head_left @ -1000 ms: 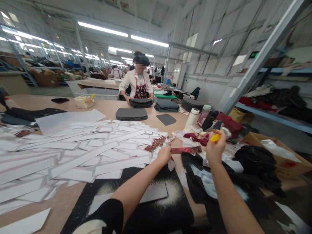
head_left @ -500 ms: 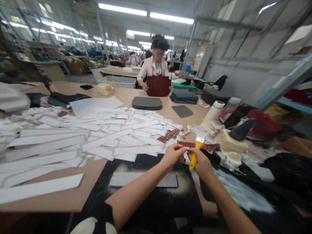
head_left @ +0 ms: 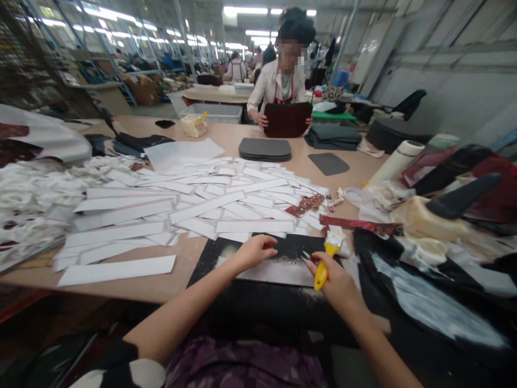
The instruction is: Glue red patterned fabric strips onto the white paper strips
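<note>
My right hand (head_left: 333, 275) is closed around a flat paintbrush (head_left: 322, 274) with a yellow handle, its pale bristles pointing away from me. A small pointed metal tip (head_left: 307, 255) also sticks out from these fingers; its kind I cannot make out. To the left, my left hand (head_left: 256, 252) hovers above the work area with fingers slightly curled and apart, and nothing shows in them. Beneath both hands a light grey strip (head_left: 278, 274) lies on a black sheet (head_left: 205, 258) with pale smears. Many white strips (head_left: 254, 226) are heaped just beyond the left hand.
Across the table (head_left: 181, 275) a co-worker (head_left: 280, 81) holds a dark brown panel (head_left: 287, 119). Stacked grey panels (head_left: 264, 149) lie before them. At right are a white flask (head_left: 398, 161), a glue-crusted container (head_left: 434, 221) and black material (head_left: 375, 253) smeared white.
My hands were together near the brush and have separated. The left moved left over the grey strip; the right still holds the brush. The view has shifted, and the pointed tip now shows.
</note>
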A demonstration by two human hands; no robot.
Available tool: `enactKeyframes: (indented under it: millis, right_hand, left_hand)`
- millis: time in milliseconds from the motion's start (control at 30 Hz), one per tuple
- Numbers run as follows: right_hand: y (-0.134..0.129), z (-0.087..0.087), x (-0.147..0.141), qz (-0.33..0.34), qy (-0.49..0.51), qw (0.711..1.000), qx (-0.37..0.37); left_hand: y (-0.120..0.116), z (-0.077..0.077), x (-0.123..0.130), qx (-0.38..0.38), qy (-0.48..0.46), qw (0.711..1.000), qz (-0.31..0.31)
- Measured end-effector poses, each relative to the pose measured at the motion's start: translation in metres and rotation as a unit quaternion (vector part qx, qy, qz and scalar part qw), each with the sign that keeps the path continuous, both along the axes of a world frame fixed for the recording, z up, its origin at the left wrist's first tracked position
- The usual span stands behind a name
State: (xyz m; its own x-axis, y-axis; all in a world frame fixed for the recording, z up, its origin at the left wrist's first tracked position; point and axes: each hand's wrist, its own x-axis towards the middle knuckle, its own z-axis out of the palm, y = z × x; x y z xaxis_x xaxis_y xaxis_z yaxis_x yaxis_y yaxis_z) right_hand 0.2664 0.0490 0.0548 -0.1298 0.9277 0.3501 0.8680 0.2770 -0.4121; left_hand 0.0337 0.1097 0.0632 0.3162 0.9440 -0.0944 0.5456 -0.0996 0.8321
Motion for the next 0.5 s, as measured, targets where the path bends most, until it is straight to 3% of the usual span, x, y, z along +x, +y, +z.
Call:
enactKeyframes:
  millis: [100,200,333,500]
  right_hand:
    - [-0.008,-0.009,-0.005,-0.008,-0.099,0.995,-0.034]
    - [-0.012,-0.011,-0.012,-0.011,-0.165,0.985,-0.053]
    - [-0.014,-0.006,-0.025,-0.040,-0.224,0.971,-0.075]
    - [-0.010,-0.001,-0.040,-0.041,-0.245,0.961,-0.124]
  left_hand:
    - [-0.010,-0.004,0.011,0.078,0.154,0.983,-0.065]
    - [-0.013,-0.002,0.031,0.113,0.244,0.959,-0.094]
    - [-0.013,-0.003,0.043,0.088,0.266,0.956,-0.087]
    - [-0.018,-0.009,0.036,0.068,0.253,0.963,-0.065]
